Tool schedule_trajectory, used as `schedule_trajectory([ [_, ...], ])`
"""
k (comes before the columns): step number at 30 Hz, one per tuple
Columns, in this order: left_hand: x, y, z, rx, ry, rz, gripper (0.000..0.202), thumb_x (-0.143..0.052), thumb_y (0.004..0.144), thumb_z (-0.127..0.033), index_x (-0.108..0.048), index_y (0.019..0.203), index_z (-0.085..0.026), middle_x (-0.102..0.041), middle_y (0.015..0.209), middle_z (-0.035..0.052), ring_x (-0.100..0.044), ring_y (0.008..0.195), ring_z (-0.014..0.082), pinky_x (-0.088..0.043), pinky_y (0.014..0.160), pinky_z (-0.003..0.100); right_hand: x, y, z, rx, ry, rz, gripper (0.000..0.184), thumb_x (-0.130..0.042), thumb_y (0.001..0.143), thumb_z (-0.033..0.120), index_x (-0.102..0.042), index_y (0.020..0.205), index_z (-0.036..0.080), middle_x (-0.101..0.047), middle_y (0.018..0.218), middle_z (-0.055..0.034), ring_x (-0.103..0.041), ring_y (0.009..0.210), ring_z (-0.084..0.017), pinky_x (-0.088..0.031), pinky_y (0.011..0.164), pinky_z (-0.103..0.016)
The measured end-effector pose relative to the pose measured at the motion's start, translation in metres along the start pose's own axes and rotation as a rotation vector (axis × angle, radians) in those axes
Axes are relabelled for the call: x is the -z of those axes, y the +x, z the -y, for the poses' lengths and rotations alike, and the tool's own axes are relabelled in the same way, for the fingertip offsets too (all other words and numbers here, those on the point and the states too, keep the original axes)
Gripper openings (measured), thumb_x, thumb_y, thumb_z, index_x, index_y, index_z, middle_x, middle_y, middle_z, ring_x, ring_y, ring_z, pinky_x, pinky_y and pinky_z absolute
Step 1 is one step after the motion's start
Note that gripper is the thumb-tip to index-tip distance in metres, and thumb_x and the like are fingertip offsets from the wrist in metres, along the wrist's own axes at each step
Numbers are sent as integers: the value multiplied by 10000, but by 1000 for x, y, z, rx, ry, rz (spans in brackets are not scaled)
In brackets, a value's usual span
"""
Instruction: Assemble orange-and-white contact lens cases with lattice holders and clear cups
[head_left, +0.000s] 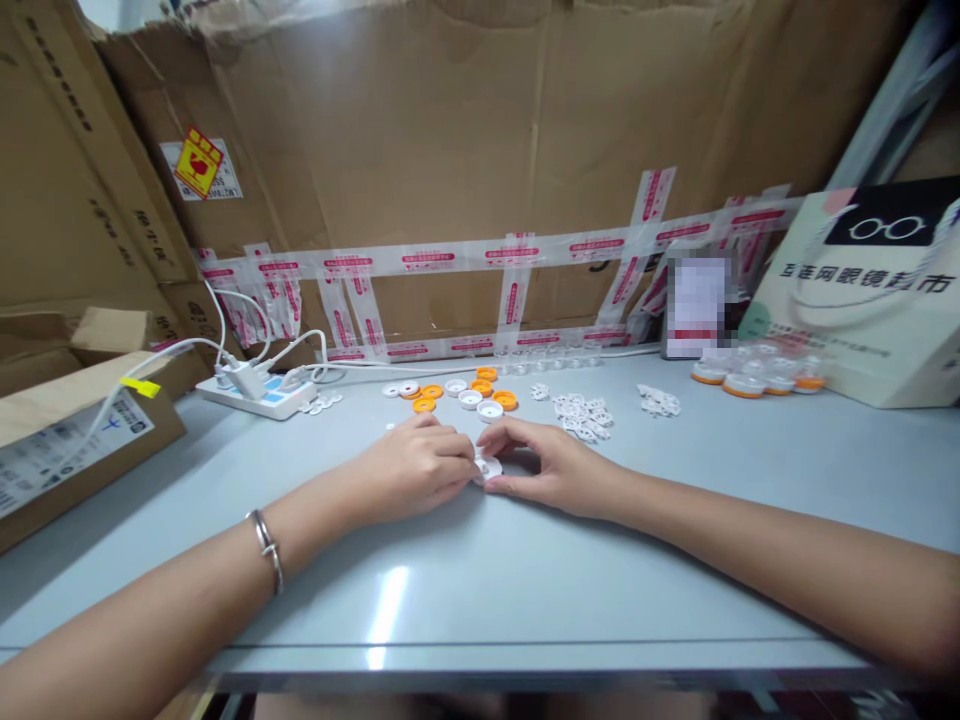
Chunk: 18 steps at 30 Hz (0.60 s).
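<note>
Between my hands, low over the grey table, is a small white round cap (490, 468). My right hand (559, 465) grips its edge between thumb and fingers, leaving a gap behind it. The fingers of my left hand (424, 462) are bent and pressed together at the cap's left side; their tips are partly hidden. Just beyond lie loose white round caps (490, 411) and orange round caps (505, 400). A spread of small white plastic parts (583, 414) lies past my right hand, with a smaller pile (658, 400) farther right.
A white power strip (266, 393) with cables stands at the left, near a cardboard box (90, 430). Clear pieces (547, 360) line the back. Capped clear containers (750, 375), a phone-like device (701, 305) and a paper bag (862, 330) stand right. Large cardboard (450, 150) walls the back.
</note>
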<state>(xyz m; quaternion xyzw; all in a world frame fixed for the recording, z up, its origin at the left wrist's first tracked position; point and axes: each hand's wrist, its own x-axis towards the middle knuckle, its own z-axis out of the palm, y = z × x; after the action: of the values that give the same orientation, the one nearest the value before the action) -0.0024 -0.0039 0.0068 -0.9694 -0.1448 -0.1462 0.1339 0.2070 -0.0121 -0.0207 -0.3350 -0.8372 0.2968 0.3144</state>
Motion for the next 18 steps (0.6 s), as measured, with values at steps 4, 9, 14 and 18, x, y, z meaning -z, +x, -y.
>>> schedule_trajectory([
  [4, 15, -5, 17, 171, -213, -130, 202, -448, 877, -183, -649, 869, -164, -670, 853, 52, -607, 774, 134, -448, 707, 249, 0, -1, 2, -20, 10, -1, 238, -631, 746, 270, -534, 943, 177, -623, 952, -47, -597, 883, -152, -482, 822, -318],
  [9, 34, -31, 61, 565, -219, 82, 219, -497, 825, -326, -660, 829, -179, -663, 838, 45, -593, 755, 157, -439, 681, 254, 0, -1, 2, -50, -6, -2, 257, -640, 736, 294, -538, 944, 180, -614, 964, -44, -586, 893, -150, -477, 835, -319],
  [14, 35, -51, 81, 789, -302, 416, 317, -583, 737, -408, -623, 955, -181, -648, 930, 48, -582, 812, 175, -423, 669, 234, 1, 1, 3, -67, -4, 0, 292, -658, 713, 329, -541, 934, 177, -604, 940, -42, -579, 875, -153, -478, 834, -328],
  [18, 34, -50, 78, 806, -361, 476, 294, -601, 712, -386, -629, 929, -190, -655, 880, 29, -589, 805, 167, -419, 666, 217, 1, 1, 4, -74, 1, -18, 333, -680, 690, 354, -541, 934, 177, -591, 938, -43, -573, 873, -155, -481, 836, -332],
])
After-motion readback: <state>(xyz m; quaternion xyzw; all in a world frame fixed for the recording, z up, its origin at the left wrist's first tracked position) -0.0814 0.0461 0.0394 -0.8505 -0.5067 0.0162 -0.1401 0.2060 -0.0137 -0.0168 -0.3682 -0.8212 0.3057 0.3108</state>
